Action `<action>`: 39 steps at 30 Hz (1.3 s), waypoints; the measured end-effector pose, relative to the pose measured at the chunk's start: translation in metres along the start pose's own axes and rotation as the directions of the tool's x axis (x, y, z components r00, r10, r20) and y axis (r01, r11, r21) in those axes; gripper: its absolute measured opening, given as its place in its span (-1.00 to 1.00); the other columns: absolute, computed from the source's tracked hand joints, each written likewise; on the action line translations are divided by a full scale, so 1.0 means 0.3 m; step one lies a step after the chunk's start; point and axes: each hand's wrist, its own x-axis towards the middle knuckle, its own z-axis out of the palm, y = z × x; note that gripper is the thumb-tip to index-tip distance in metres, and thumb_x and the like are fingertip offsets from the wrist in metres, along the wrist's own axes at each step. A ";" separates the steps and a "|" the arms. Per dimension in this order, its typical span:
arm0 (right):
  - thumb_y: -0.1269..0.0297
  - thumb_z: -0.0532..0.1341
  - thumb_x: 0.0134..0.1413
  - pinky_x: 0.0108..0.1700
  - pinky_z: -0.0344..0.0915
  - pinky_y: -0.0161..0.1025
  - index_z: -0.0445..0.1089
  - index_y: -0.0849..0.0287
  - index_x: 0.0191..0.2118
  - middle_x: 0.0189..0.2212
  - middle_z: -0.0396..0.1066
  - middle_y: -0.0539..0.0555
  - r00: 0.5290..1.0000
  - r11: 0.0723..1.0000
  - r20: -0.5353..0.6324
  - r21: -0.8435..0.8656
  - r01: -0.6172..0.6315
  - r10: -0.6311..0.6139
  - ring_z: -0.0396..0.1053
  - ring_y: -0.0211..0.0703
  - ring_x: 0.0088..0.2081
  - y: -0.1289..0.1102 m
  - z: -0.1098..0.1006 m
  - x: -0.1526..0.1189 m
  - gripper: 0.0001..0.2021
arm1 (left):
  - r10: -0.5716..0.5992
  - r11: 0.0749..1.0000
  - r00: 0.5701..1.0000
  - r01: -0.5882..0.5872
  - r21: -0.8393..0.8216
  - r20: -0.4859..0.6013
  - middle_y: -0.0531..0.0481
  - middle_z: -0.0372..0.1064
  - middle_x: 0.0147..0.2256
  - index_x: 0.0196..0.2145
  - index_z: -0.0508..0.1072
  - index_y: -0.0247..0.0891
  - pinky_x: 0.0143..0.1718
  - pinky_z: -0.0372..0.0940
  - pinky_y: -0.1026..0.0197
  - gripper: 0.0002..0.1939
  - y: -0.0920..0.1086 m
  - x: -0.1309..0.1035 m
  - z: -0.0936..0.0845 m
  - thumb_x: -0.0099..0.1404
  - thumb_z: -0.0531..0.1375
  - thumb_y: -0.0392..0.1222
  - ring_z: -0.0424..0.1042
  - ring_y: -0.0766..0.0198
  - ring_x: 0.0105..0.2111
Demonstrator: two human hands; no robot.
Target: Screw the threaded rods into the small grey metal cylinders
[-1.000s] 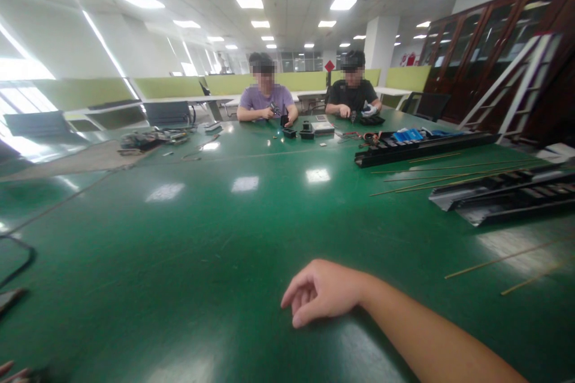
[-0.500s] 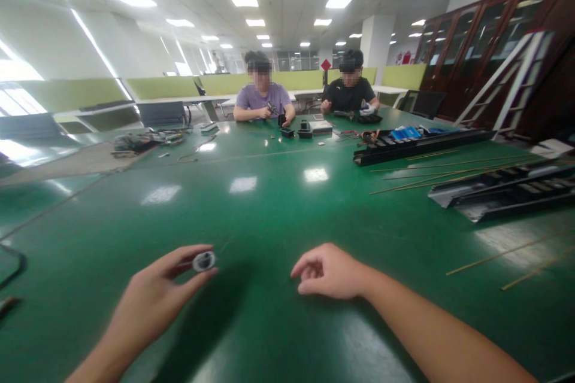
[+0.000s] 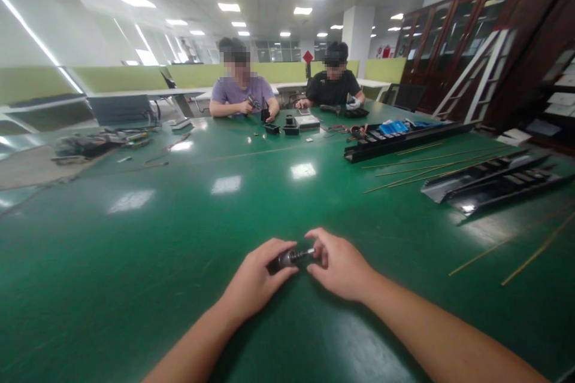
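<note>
One dark cylinder [image 3: 287, 258], pinched between thumb and fingers of the left hand [image 3: 258, 272], lies crosswise, well in from the table's [image 3: 171, 245] far edge, thin end toward the half-curled right hand [image 3: 339, 266]; contact there unclear.

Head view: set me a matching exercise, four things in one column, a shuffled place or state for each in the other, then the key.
Things
1. Left bare hand
2. Small dark cylindrical part with a shiny metal end
3. White stepladder with a red top
4. Thin yellowish rods

Places or states
A. Standing by the reddish-brown wooden cabinets
B. Grasping with fingers and thumb
C. Lying on the green tabletop
D. Shiny end towards the right hand

Pairs: 1-B, 2-D, 3-A, 4-C
</note>
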 end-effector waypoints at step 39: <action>0.40 0.25 0.03 -0.41 0.19 -0.36 0.49 0.15 -0.20 -0.48 0.40 -0.03 0.997 0.981 0.078 0.196 0.000 -0.015 0.31 -0.26 -0.47 0.005 0.036 0.003 -0.83 | -0.076 0.992 0.997 0.074 -0.100 -0.009 0.01 0.47 -0.23 -0.17 0.47 -0.14 -0.16 0.29 0.19 -0.77 0.000 -0.008 0.027 0.19 0.28 -0.30 0.43 0.17 -0.21</action>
